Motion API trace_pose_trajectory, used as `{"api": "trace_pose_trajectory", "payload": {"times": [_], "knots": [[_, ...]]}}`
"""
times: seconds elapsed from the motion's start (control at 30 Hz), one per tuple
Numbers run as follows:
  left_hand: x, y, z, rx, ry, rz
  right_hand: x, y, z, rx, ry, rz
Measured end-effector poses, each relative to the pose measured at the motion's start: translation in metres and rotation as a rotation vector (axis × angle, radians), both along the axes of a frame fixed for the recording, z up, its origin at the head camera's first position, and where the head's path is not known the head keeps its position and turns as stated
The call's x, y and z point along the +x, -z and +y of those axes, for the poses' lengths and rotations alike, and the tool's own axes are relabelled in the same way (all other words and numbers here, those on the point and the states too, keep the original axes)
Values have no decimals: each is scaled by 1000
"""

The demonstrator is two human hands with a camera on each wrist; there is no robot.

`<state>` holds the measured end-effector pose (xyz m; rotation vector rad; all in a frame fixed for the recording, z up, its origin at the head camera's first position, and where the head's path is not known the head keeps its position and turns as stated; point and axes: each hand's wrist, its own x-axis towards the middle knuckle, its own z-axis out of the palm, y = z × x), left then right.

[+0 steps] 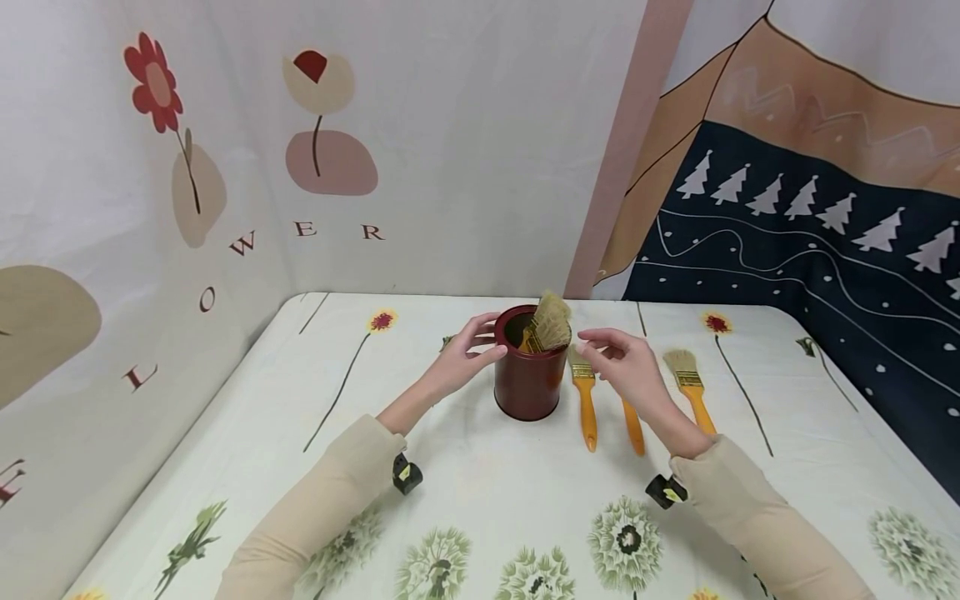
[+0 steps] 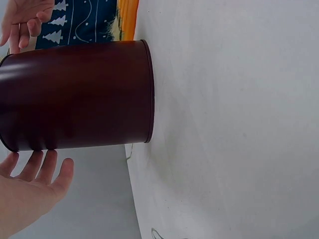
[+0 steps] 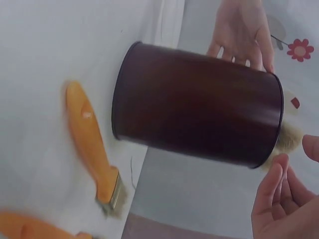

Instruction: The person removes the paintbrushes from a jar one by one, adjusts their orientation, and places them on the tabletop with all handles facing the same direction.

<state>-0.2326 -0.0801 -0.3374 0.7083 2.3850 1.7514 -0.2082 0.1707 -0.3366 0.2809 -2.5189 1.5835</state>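
Against the left hand (image 1: 459,360) stands a can (image 1: 528,387).

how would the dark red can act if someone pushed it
The can would probably slide under a low push, since it stands upright on its round end. Its smooth, shiny side may feel slippery. Pushed high, it might tip, being taller than wide.

Soft diffuse light, faint glare on can (image 2: 75,97)
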Motion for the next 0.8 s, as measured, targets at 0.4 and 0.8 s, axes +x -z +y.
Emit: {"api": "trace_pose_trajectory", "payload": {"times": [0.4,0.8], "knots": [[-1,1,0,15,11,9,-3,11,-21,-81,98,100],[-1,0,-1,19,20,5,-79,106,-4,-78,208,244]]}}
